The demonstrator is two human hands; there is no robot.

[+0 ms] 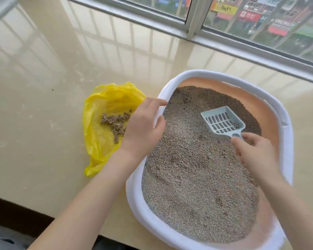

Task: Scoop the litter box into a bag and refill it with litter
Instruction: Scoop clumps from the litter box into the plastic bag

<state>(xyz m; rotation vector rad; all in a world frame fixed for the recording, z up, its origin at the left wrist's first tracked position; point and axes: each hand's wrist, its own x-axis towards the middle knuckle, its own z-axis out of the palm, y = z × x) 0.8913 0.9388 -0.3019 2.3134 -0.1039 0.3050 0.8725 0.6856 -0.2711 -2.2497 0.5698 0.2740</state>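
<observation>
A white-rimmed litter box [172, 82] with a peach inner wall holds grey-brown litter [193, 174]. My right hand [255, 150] grips the handle of a pale blue slotted scoop [222, 121], whose head rests on the litter at the far right with a small clump in it. A yellow plastic bag [105, 100] lies open on the floor left of the box, with brown litter clumps [116, 123] inside. My left hand [145, 127] hovers over the box's left rim beside the bag, fingers loosely curved; whether it touches the bag's edge is hidden.
The box and bag sit on a glossy cream tiled ledge [43, 114]. A metal-framed window [193, 20] runs along the far side. A dark drop edge [16, 212] lies at the near left.
</observation>
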